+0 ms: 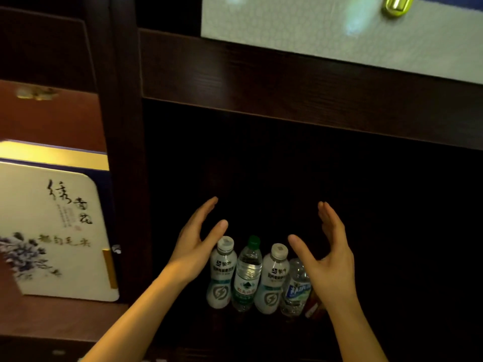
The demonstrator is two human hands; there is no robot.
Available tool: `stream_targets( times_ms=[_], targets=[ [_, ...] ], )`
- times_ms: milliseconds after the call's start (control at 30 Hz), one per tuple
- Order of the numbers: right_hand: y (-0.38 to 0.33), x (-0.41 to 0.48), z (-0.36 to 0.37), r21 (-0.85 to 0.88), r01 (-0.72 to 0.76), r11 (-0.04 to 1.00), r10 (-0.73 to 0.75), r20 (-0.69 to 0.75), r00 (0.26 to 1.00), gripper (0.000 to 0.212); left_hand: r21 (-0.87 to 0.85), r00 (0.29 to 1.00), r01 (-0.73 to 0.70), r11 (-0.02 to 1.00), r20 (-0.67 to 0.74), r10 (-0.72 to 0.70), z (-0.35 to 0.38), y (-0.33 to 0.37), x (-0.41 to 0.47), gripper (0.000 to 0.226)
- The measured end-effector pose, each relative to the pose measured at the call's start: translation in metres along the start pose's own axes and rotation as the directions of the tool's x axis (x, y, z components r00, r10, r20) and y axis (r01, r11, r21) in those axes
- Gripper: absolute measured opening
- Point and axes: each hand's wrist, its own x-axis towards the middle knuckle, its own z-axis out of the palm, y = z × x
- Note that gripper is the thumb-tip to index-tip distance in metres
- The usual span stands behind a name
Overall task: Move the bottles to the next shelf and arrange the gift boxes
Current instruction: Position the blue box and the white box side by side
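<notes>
Open left hand (pixel 194 253), right hand (pixel 330 259) flanking bottles (pixel 257 275)

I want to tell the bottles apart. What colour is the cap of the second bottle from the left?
Green; the cap shows clearly in the head view.

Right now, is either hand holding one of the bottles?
No, the left hand and right hand are both open, flanking the row of bottles without gripping any.
</notes>
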Motion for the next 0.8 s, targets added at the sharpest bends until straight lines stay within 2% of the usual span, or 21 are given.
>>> stream_targets(
  times_ms=[133, 300, 433, 567, 667, 800],
  targets=[
    [-0.013, 0.005, 0.009, 0.04, 0.077, 0.996, -0.078, 0.046, 0.996, 0.089, -0.019, 0.997, -0.049, 0.999, -0.053, 0.048, -0.007, 0.019, -0.011, 0.063],
    [-0.03, 0.005, 0.015, 0.126, 0.158, 0.979, -0.17, 0.084, 0.982, 0.086, 0.005, 0.978, -0.173, 0.985, -0.114, 0.172, -0.019, 0.05, -0.032, 0.068],
    [-0.047, 0.001, 0.016, 0.216, 0.222, 0.951, -0.25, 0.113, 0.962, 0.086, 0.086, 0.949, -0.255, 0.963, -0.17, 0.266, -0.029, 0.071, -0.055, 0.063],
    [-0.071, -0.005, 0.026, 0.325, 0.273, 0.905, -0.333, 0.142, 0.932, 0.084, 0.126, 0.898, -0.311, 0.942, -0.286, 0.334, -0.046, 0.092, -0.08, 0.055],
    [-0.089, -0.011, 0.042, 0.393, 0.286, 0.874, -0.376, 0.176, 0.91, 0.083, 0.205, 0.853, -0.296, 0.933, -0.382, 0.355, -0.066, 0.104, -0.1, 0.05],
    [-0.11, -0.022, 0.069, 0.498, 0.257, 0.828, -0.411, 0.228, 0.882, 0.077, 0.298, 0.791, -0.204, 0.932, -0.511, 0.336, -0.096, 0.11, -0.124, 0.046]
  ],
)
